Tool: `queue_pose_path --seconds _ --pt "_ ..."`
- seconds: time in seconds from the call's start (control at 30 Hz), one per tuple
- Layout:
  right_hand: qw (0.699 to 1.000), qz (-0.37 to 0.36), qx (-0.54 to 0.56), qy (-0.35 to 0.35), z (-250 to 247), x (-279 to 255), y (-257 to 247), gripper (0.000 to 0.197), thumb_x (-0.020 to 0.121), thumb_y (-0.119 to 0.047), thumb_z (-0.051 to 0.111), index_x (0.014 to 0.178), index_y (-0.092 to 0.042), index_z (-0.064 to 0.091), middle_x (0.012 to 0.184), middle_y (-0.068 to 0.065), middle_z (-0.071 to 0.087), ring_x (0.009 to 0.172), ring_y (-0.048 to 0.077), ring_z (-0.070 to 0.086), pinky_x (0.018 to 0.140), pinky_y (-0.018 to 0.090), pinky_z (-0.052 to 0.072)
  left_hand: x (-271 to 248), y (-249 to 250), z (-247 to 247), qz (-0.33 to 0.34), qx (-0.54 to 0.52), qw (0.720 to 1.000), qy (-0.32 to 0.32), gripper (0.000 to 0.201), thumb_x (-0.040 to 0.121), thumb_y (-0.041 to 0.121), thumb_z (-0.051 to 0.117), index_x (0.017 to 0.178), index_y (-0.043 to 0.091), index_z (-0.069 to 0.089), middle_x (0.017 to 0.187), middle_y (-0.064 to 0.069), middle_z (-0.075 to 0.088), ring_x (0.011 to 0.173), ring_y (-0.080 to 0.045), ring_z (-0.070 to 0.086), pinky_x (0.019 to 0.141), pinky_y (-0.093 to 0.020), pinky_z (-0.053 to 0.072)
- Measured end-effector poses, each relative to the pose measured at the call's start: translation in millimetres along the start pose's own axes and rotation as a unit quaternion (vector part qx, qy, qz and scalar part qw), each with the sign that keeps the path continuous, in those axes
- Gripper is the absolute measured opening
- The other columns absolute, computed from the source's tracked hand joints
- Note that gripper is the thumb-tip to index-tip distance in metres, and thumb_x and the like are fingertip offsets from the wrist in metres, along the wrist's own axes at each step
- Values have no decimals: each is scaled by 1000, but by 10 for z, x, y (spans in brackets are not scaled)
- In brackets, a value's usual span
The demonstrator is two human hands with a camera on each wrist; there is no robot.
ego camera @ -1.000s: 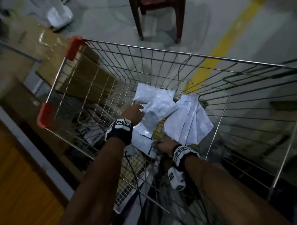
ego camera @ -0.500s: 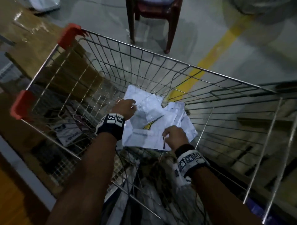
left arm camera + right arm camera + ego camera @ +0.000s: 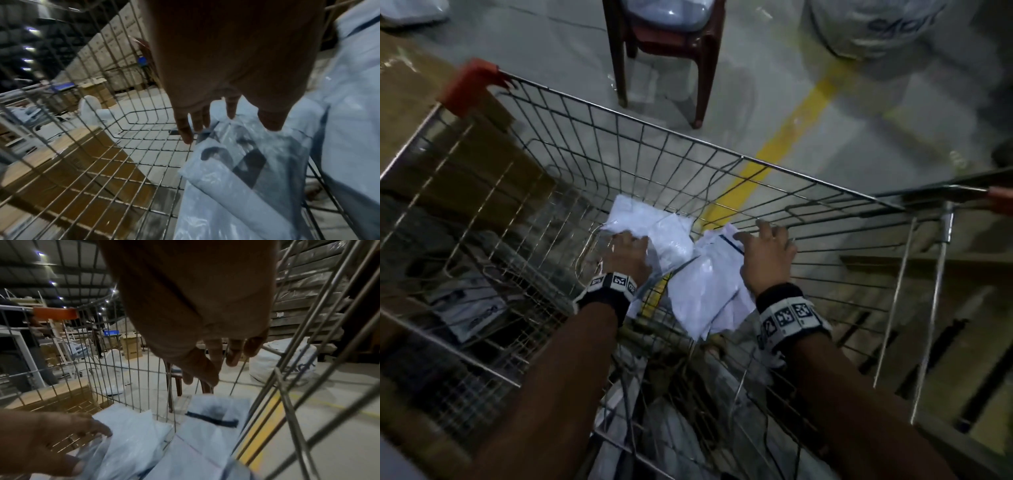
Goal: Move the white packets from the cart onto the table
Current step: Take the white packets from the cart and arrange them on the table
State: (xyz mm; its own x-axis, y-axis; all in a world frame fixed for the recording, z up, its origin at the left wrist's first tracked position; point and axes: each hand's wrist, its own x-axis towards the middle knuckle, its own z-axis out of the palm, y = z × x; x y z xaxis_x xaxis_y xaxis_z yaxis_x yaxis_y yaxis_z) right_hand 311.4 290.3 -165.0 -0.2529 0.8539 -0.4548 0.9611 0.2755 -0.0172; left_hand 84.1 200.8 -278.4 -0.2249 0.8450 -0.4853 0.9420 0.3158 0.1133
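Several white packets lie at the bottom of the wire cart (image 3: 688,138): a crumpled one (image 3: 671,240) on the left, a flatter pile (image 3: 705,291) on the right. My left hand (image 3: 623,240) is down on the left packet, and its fingers (image 3: 185,129) and thumb pinch the clear wrapping (image 3: 236,162). From the right wrist view, that left hand (image 3: 51,443) holds the packet's edge. My right hand (image 3: 767,246) hovers over the right pile with fingers spread. Its fingers (image 3: 213,356) are straight and hold nothing, with a packet (image 3: 211,418) below them.
Orange corner guards (image 3: 469,85) cap the cart's rim. Cardboard boxes (image 3: 465,164) stand against its left side. A brown plastic chair (image 3: 664,51) and a large white sack (image 3: 876,27) sit on the floor beyond, with a yellow floor line (image 3: 784,137) running past.
My right hand has let go of the packets it was gripping and moved up and to the right with its fingers spread. My left hand has stayed on the left packet.
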Motion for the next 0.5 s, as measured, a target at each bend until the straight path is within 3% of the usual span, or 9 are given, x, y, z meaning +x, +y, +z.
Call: queue_pose_path --seconds 0.07,0.17,0.27,0.33,0.43,0.5 --pt "1000 4 17 -14 72 -64 -28 62 86 -9 60 140 -35 46 156 8 23 138 38 24 106 51 28 29 51 43 19 16 999 33 62 71 34 73 123 5 59 119 -28 58 97 -44 59 78 -50 52" --pt "996 12 79 -48 254 -93 -40 61 85 -10 56 142 -28 44 148 14 32 129 40 34 102 46 36 113 182 26 41 11 997 68 77 73 40 67 140 9 46 125 -26 55 99 -41 58 79 -52 48" --pt "977 11 172 -124 425 -73 -42 54 91 -14 53 143 -22 44 139 18 42 121 39 50 95 41 45 154 256 87 20 35 999 18 89 63 50 74 141 20 43 134 -21 48 110 -39 52 83 -58 48" --pt "965 -3 191 -177 516 -46 -51 54 94 -20 55 146 -20 41 137 17 50 123 37 51 95 40 46 161 243 163 1 66 998 -24 103 57 55 78 145 25 35 141 -19 40 118 -39 46 85 -58 48" --pt "954 -2 214 -208 619 -6 -107 57 96 -24 54 150 -21 36 137 15 54 126 33 50 97 39 47 135 230 171 -21 74 997 -17 111 62 50 78 153 34 16 147 -18 29 122 -42 41 86 -58 48" --pt "948 4 229 -222 682 25 -163 59 98 -25 53 152 -22 31 140 16 52 128 34 48 98 40 46 117 203 127 -45 51 998 -1 111 69 46 75 155 37 7 141 -22 32 115 -44 47 83 -55 51"
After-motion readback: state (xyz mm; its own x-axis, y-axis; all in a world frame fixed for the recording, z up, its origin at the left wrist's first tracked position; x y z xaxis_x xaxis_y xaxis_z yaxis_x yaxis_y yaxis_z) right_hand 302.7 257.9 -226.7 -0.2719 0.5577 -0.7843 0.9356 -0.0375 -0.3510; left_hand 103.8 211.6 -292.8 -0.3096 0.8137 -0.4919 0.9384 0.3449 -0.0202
